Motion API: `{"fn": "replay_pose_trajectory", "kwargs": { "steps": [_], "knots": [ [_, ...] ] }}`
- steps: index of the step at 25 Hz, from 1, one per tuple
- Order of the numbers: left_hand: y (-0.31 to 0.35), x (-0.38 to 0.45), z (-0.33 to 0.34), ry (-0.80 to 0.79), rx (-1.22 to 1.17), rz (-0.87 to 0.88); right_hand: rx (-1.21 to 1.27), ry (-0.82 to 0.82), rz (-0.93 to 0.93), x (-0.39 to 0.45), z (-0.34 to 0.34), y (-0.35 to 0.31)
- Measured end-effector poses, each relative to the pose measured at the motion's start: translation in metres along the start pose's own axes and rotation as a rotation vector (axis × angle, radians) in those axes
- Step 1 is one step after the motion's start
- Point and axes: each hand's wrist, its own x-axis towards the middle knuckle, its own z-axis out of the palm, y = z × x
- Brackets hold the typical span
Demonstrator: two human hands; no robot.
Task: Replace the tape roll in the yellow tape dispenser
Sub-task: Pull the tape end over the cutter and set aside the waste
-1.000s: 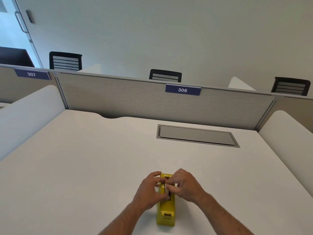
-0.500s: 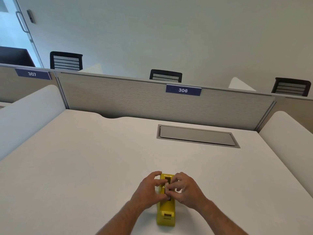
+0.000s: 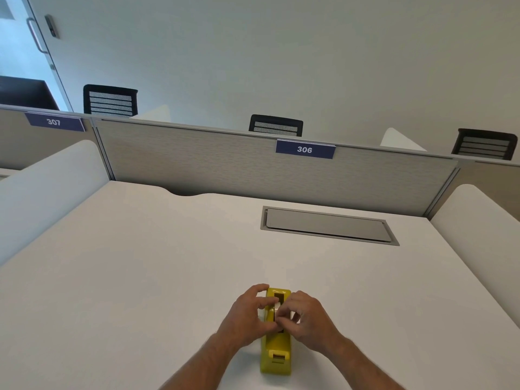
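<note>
A yellow tape dispenser [image 3: 276,353] stands on the white desk [image 3: 140,277] near its front edge, cutter end toward me. My left hand [image 3: 247,313] and my right hand [image 3: 305,316] meet over its middle slot. Their curled fingers pinch a pale tape roll [image 3: 277,306] sitting in the slot, mostly hidden by the fingers. Only a small light sliver of the roll shows between the fingertips.
A grey cable-tray lid [image 3: 327,226] is set into the desk behind the dispenser. A grey partition with a "306" label [image 3: 304,149] closes the back; white side dividers [image 3: 42,190] flank the desk. Black chair backs [image 3: 275,126] stand beyond.
Both hands stay over the dispenser; the fingers have shifted slightly around the roll in the slot. The dispenser has not moved.
</note>
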Motion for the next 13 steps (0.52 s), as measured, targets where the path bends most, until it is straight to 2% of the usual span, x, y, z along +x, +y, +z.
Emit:
{"fn": "replay_pose_trajectory", "kwargs": {
  "steps": [13],
  "knots": [
    [0.0069,-0.0035,-0.0038,0.003,-0.043,-0.01,-0.074,-0.01,-0.046,-0.0051,0.0008,0.0022]
  ]
}}
